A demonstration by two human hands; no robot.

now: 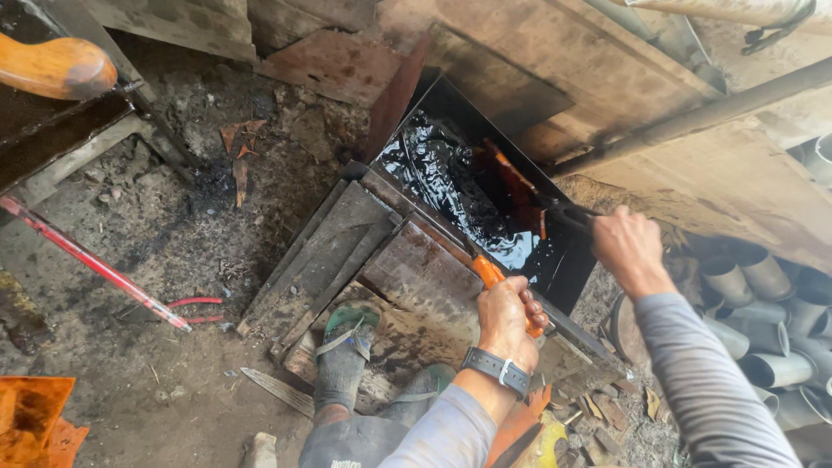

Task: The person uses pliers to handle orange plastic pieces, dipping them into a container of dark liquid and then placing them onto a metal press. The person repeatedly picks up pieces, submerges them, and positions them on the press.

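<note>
The tank [568,260] of black liquid sits tilted on planks [334,251] before you, your right hand [626,244] clenched on tongs [568,214] dipping a rusty plate [511,184], your left hand [507,316] clenched on an orange handle [490,273]; a slack grip could drop the plate and splash you.

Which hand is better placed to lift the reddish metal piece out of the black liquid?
Probably the right hand: it already grips the dark tool reaching the reddish piece in the black tray. The left hand holds an orange handle at the tray's near edge.
</note>
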